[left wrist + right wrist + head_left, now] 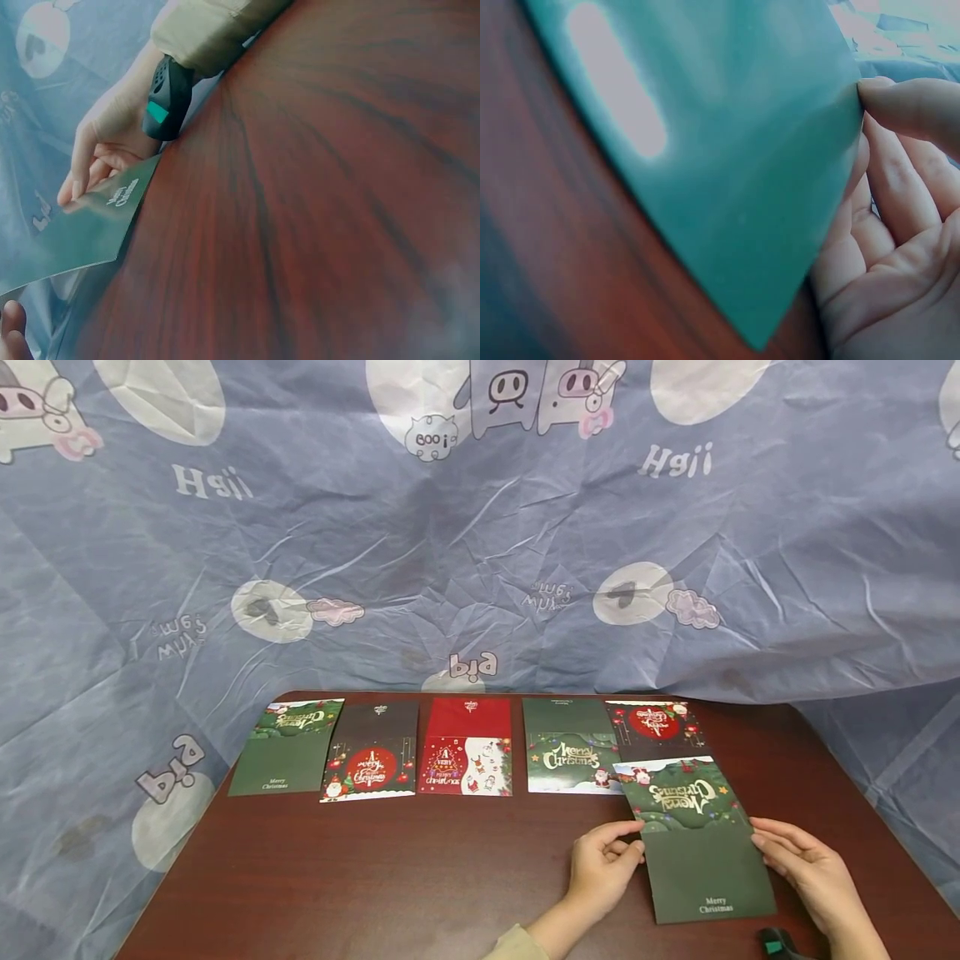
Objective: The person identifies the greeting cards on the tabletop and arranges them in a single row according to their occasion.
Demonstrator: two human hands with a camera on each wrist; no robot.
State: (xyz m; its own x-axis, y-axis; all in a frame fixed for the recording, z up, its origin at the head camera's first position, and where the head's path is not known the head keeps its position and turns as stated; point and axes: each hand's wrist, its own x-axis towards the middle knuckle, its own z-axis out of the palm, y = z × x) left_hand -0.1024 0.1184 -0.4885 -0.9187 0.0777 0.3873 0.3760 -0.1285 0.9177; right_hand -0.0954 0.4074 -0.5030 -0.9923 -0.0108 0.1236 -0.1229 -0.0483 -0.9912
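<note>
An unfolded green Merry Christmas card [708, 868] is held between both hands, its picture half away from the person and upside down in the head view. My left hand [606, 870] pinches its left edge near the fold. At the opposite edge, my right hand [806, 868] grips the card between thumb and fingers; the right wrist view shows the thumb [907, 109] on the glossy green face. In the left wrist view, the card [82, 232] slants close over the table, with left fingertips [13, 322] at the lower left corner.
Unfolded cards line the far side of the brown table [420, 877]: a green card [281, 764], a dark card [378, 722], a red card [468, 718], another green card [566, 718] and a dark card [652, 727]. A blue patterned cloth [420, 568] hangs behind.
</note>
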